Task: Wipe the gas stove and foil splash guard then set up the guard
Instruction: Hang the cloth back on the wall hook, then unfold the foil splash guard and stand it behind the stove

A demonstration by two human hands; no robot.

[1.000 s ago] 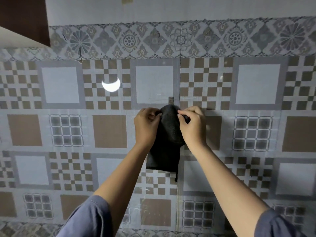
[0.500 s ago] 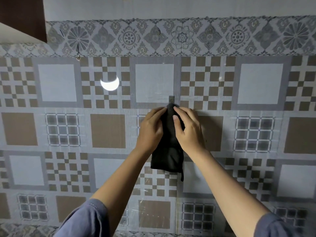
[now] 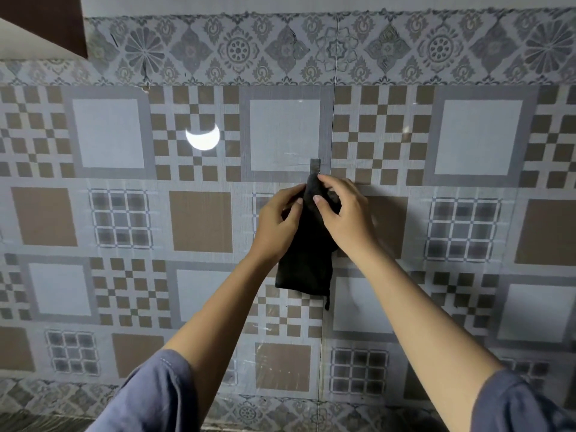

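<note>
A dark cloth [image 3: 307, 263] hangs flat against the tiled wall [image 3: 199, 219], its top bunched right under a small grey wall hook [image 3: 315, 166]. My left hand [image 3: 279, 222] grips the cloth's upper left side. My right hand [image 3: 346, 213] pinches its top at the hook, fingers curled over the fabric. The lower part of the cloth dangles free between my forearms, with a short loose thread at its bottom right corner. Neither the gas stove nor the foil splash guard is in view.
Patterned brown, grey and white tiles fill the view, with a floral border band [image 3: 311, 48] above. A bright crescent light reflection [image 3: 203, 139] shows left of the hook. A dark cabinet corner [image 3: 40, 23] sits top left.
Both hands have shifted on the cloth's top, from holding it spread to pinching it narrow under the hook. The cloth now hangs a little straighter.
</note>
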